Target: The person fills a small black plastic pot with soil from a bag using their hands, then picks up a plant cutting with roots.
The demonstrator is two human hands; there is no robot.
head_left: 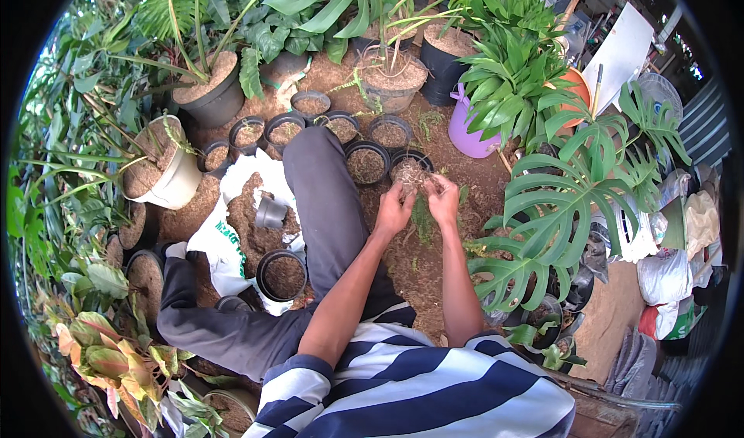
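The person's two bare arms stretch forward past the bent leg (pixel 329 198), and they come close together at the hands. The left hand (pixel 397 209) has its fingers curled around the bottom of a brown, stringy clump (pixel 410 173). The right hand (pixel 442 200) is just beside it, fingertips bent in at the clump's right edge; I cannot tell if they pinch it. The clump is up over a small black pot (pixel 422 158). Farther off stands a purple pot (pixel 470 132).
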